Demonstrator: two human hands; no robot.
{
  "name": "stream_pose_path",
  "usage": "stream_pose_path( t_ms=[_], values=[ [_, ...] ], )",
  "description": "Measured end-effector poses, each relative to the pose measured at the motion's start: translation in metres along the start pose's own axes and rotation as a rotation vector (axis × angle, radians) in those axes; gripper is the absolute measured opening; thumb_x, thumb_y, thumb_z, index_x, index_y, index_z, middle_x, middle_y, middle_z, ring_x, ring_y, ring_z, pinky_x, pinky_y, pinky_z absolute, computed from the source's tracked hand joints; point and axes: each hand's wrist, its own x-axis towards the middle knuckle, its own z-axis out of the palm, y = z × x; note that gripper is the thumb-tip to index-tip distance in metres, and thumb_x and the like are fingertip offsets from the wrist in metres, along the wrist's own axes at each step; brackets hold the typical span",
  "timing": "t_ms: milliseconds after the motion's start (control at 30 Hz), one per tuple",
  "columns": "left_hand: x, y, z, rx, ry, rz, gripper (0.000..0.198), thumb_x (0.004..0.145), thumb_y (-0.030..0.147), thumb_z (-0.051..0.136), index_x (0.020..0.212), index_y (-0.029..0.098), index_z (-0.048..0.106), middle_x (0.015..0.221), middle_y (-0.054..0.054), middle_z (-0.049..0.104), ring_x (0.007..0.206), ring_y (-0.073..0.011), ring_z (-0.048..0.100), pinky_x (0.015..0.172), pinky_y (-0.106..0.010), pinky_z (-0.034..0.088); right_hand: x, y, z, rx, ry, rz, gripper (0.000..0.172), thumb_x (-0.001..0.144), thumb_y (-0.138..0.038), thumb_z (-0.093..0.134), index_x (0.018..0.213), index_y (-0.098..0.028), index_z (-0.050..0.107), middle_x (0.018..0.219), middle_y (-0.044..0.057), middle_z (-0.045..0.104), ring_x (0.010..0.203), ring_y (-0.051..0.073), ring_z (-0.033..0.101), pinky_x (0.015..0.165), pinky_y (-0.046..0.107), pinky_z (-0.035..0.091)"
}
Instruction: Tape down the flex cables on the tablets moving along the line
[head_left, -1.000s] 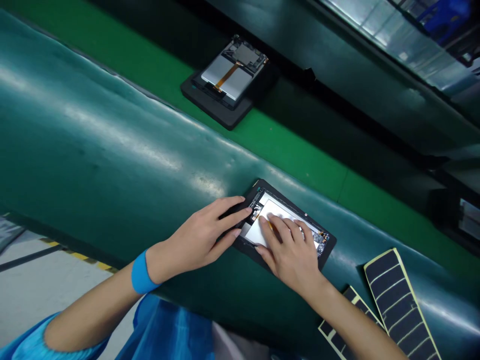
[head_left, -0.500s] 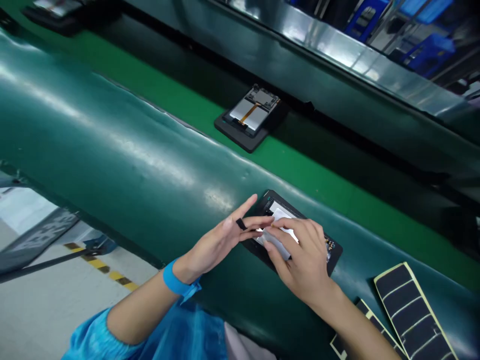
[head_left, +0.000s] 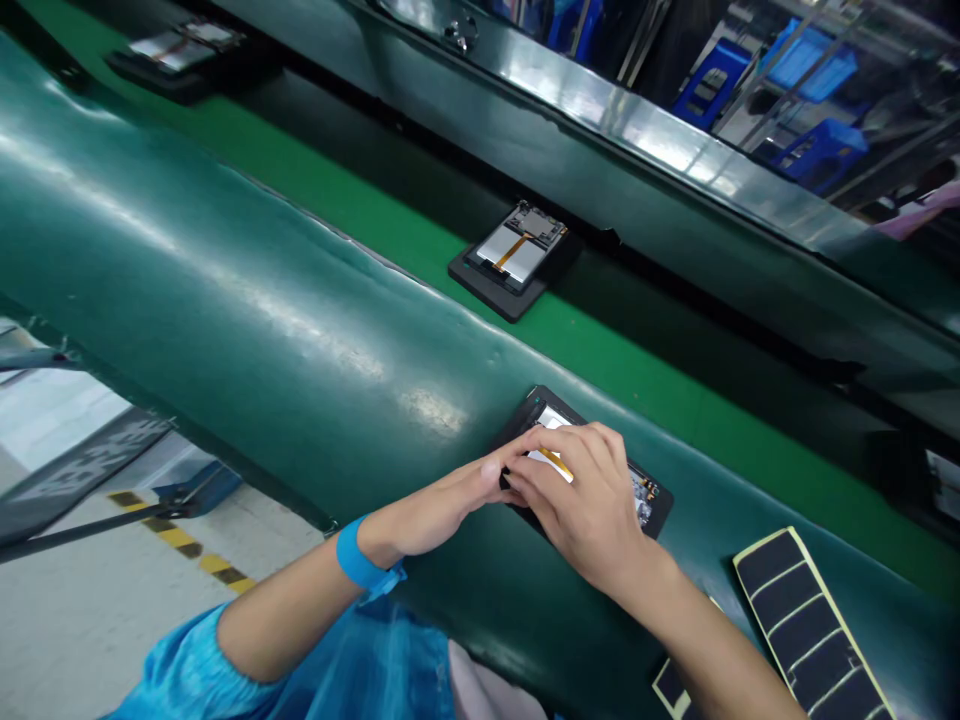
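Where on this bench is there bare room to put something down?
The broad dark-green bench top left of the near tablet tray is bare. The green belt between the two far trays is free. It is crowded where both hands meet, and by the pad sheets.

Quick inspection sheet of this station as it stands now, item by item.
Surface: dark green bench mat, glossy; bright green conveyor belt behind it.
Job's things: opened tablet in black tray under both hands; orange flex strip shows between the fingers.
Clutter: sheets of black adhesive pads at the right; a smaller sheet near the forearm.
Hands: left hand and right hand meet at the tray's near-left corner; grip hidden.
Cables: nothing seen apart from flex strips.
Surroundings: two more tablets on the belt; blue bins beyond.
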Motion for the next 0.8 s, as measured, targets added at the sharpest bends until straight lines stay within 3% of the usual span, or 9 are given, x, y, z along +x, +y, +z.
stream_pose_path(
  t_ms=[100, 300, 533, 800],
  values=[
    [0.0, 0.0, 0.0, 0.007, -0.037, 0.008, 0.054, 0.106, 0.057, 0.033, 0.155, 0.037, 0.041, 0.158, -0.003, 0.045, 0.144, -0.0303, 0.043, 0.115, -0.049, 0.039, 0.0, 0.0, 0.0, -0.018, -0.007, -0.025, 0.018, 0.101, -0.017, 0.056, 0.098, -0.026, 0.071, 0.103, 0.002, 0.074, 0.095, 0.019, 0.062, 0.089, 0.037, 0.041],
    [0.0, -0.006, -0.002, -0.054, -0.053, -0.079, 0.064, 0.103, 0.064, 0.034, 0.155, 0.029, 0.042, 0.159, -0.013, 0.041, 0.139, -0.0306, 0.047, 0.112, -0.052, 0.041, -0.005, 0.006, -0.001, -0.024, -0.025, -0.093, 0.017, 0.1, -0.015, 0.058, 0.093, -0.024, 0.07, 0.102, 0.001, 0.074, 0.093, 0.019, 0.06, 0.09, 0.038, 0.04],
    [0.001, -0.006, -0.001, -0.064, -0.08, -0.112, 0.064, 0.102, 0.065, 0.035, 0.151, 0.026, 0.047, 0.142, -0.014, 0.056, 0.12, -0.0253, 0.057, 0.107, -0.049, 0.043, -0.006, 0.009, -0.004, 0.02, -0.041, -0.124, 0.014, 0.1, -0.015, 0.057, 0.095, -0.021, 0.068, 0.1, 0.001, 0.075, 0.091, 0.019, 0.06, 0.09, 0.038, 0.038],
    [0.001, -0.006, 0.0, -0.03, -0.105, -0.139, 0.064, 0.101, 0.066, 0.036, 0.147, 0.025, 0.052, 0.129, -0.012, 0.062, 0.119, -0.0262, 0.057, 0.105, -0.048, 0.044, -0.011, 0.011, -0.002, 0.014, -0.068, -0.132, 0.017, 0.102, -0.018, 0.053, 0.093, -0.022, 0.067, 0.1, 0.001, 0.074, 0.095, 0.018, 0.061, 0.092, 0.038, 0.038]
  ],
)
